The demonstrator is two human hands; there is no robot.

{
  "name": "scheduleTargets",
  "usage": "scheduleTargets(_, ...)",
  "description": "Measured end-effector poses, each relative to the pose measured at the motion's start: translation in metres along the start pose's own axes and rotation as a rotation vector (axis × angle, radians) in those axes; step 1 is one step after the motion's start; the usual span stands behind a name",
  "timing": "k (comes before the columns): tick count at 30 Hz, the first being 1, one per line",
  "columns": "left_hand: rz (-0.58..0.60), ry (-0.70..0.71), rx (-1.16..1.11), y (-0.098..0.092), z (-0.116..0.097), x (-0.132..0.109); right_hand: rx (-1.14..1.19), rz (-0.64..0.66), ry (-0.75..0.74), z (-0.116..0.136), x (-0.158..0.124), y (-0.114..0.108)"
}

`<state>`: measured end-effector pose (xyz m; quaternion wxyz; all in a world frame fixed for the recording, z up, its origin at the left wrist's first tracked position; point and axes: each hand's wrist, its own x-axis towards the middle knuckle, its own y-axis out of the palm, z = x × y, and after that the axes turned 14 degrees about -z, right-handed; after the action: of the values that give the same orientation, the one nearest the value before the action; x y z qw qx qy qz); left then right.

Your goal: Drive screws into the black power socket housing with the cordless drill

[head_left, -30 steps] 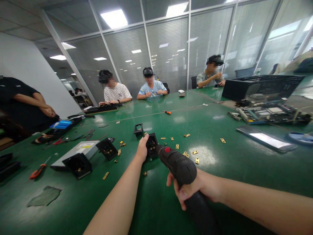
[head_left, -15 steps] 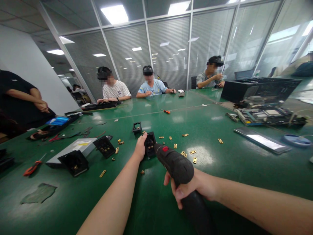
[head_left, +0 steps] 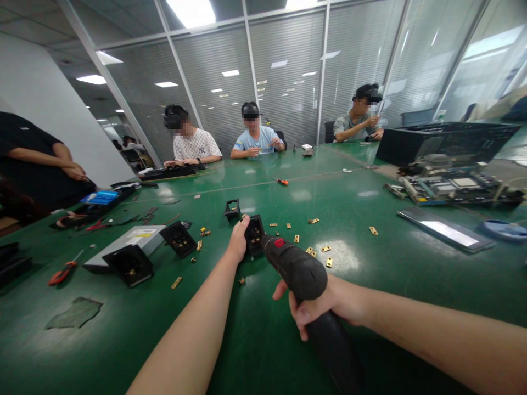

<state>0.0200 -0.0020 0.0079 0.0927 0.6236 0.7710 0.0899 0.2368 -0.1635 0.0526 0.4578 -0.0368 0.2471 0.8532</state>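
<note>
Two hands are at work near the middle of the green desk (head_left: 370,285). A small black socket (head_left: 254,235) is pinned to the desk by the left hand (head_left: 237,244), whose fingers are closed around the socket's left side. A black power driver (head_left: 297,274) with a red switch is gripped by the right hand (head_left: 325,307), which is wrapped tight about the handle; the nose of the driver is laid against the open face of the socket, where brass contacts can be seen. The bit itself is hidden behind the driver's body, so its seating on a screw cannot be told.

For the step to be done well, the driver should be kept in line with the screw, and the socket should be held flat so that it is not spun by the torque. The left fingers are best kept off the open face, clear of the bit. The trigger is probably best pressed gently at first.

Loose brass clips (head_left: 328,248) are scattered just beyond and to the right of the socket, and may be knocked if the socket slides. More sockets (head_left: 178,238) and a grey drive (head_left: 127,247) lie toward the left edge. Other people are seated along the far edge.
</note>
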Motion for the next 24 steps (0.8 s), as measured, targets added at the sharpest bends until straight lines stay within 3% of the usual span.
scheduleTargets(20, 0.022, -0.006, -0.014, -0.0007, 0.0042, 0.0035, -0.016, 0.009, 0.007, 0.0033, -0.0016, -0.0016)
scheduleTargets(24, 0.016, 0.007, -0.008, -0.0016, 0.0041, 0.0049, -0.068, -0.051, 0.009, 0.0087, -0.0053, 0.0023)
